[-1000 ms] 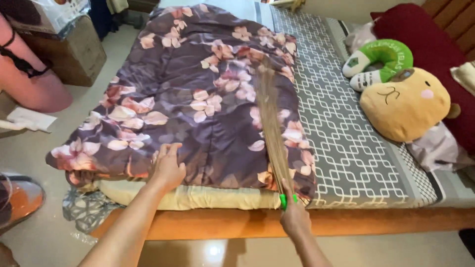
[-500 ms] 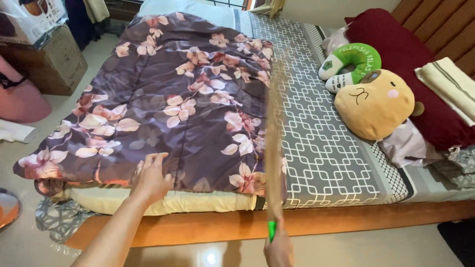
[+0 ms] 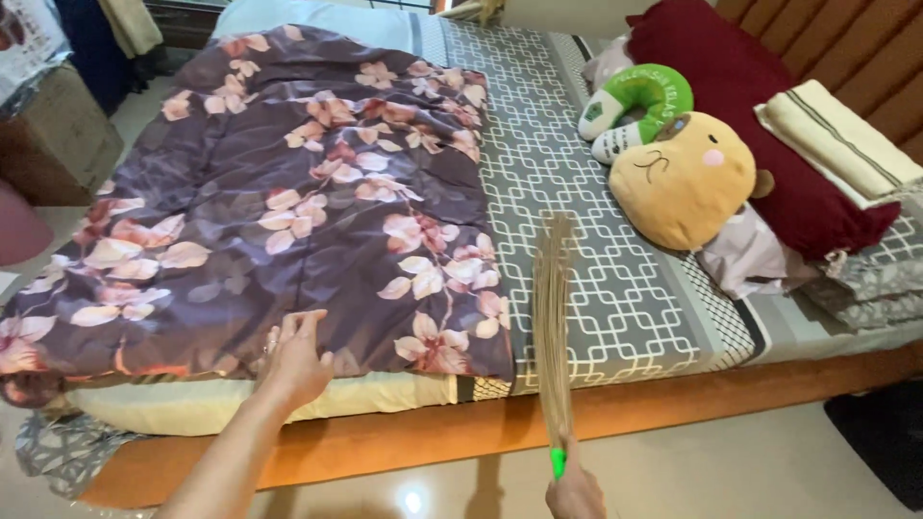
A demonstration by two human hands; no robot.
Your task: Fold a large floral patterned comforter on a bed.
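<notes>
My left hand [image 3: 294,361] lies flat, fingers spread, on the near edge of a dark purple floral quilt [image 3: 279,192] folded over the left half of the bed. My right hand [image 3: 575,494], at the bottom edge of the view, grips the green handle of a bundled stick broom [image 3: 553,317]. The broom stands nearly upright, its bristles over the grey patterned sheet [image 3: 596,250] just right of the quilt's edge.
A yellow animal plush [image 3: 683,178], a green and white neck pillow [image 3: 639,106], a maroon pillow [image 3: 769,115] and a folded cream cloth [image 3: 836,139] lie at the bed's right end. A cardboard box [image 3: 48,144] stands at left. An orange wooden bed frame [image 3: 673,404] runs along the front.
The broom swung from lying across the quilt's right edge to standing beside it over the grey sheet. The view shifted right. My left hand stayed on the quilt's near edge.
</notes>
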